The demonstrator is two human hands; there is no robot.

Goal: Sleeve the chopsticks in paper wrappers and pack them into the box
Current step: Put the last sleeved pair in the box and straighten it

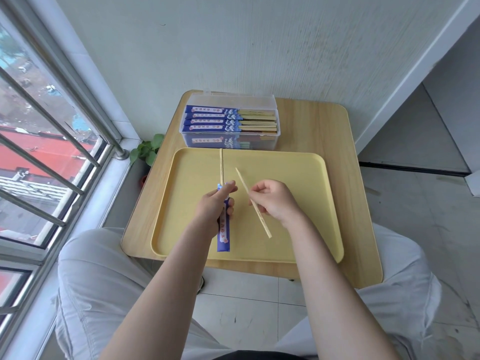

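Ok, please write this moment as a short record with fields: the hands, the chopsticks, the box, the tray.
left hand: left hand grips blue paper wrapper
first chopstick: first chopstick partly in the wrapper, top sticks out
right hand: right hand pinches second chopstick, bare, tilted
box: clear box open, sleeved pairs inside
tray: yellow tray on wooden table, under both hands

Half-sleeved chopstick (221,165), bare chopstick (253,202)
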